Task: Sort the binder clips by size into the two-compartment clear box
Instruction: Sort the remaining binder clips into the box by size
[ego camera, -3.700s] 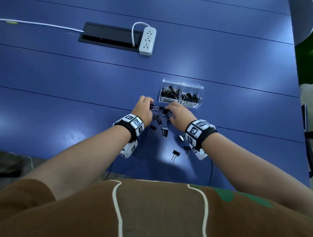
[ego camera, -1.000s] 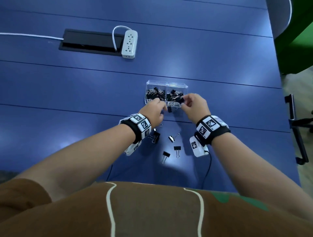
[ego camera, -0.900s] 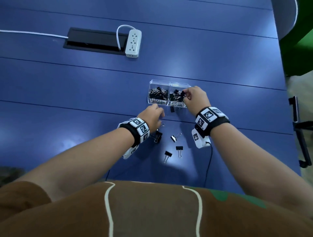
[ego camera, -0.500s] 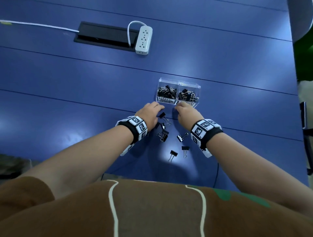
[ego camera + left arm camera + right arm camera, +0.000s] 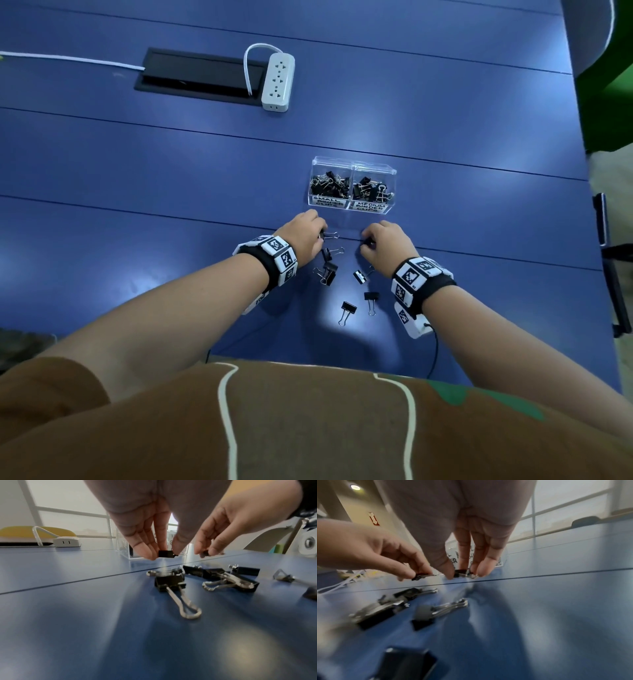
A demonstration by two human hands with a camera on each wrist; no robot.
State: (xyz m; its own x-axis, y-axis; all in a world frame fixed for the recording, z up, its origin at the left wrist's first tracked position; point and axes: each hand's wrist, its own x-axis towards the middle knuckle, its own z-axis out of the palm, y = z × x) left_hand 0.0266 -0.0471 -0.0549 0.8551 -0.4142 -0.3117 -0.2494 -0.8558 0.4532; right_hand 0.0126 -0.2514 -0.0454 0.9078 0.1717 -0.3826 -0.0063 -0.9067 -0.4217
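The clear two-compartment box (image 5: 352,208) sits on the blue table, labelled small on the left and medium on the right, both sides holding black binder clips. Just in front of it my left hand (image 5: 320,233) pinches a small black binder clip (image 5: 165,553) at the table surface. My right hand (image 5: 364,244) pinches another black binder clip (image 5: 461,573) there, thumb against fingertips. Several loose clips (image 5: 328,272) lie between and behind my wrists, such as one (image 5: 347,310) near my body.
A white power strip (image 5: 278,82) and a black cable hatch (image 5: 200,78) lie far back on the table (image 5: 137,178). The table's right edge and a dark chair frame (image 5: 613,260) are to the right. A wrist cable (image 5: 435,353) trails toward me.
Both hands came back from the box to the loose clips in front of it. Each now pinches a clip on the table.
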